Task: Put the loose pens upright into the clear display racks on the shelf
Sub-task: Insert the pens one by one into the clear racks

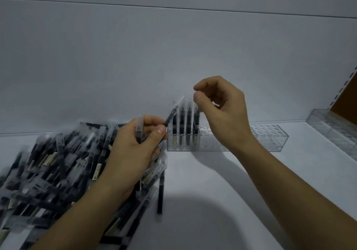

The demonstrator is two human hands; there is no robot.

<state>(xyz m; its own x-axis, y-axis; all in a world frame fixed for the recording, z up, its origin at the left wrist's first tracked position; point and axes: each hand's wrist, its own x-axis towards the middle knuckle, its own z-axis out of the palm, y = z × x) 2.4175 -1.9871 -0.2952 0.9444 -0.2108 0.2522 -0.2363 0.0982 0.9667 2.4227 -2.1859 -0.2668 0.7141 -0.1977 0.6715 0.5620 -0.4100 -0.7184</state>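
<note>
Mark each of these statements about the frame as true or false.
1. The left grip pinches a pen. True.
2. Standing pens already fill part of the near rack. True.
3. The loose pile lies right of that rack. False: it lies to its left.
4. The right grip rests flat on the shelf. False: it is raised over the near rack, fingers curled.
5. The far-right rack is full. False: no pens show in it.

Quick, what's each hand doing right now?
Left hand: grips pens.
Right hand: fingers curled over the rack; cannot tell if it holds anything.
</note>
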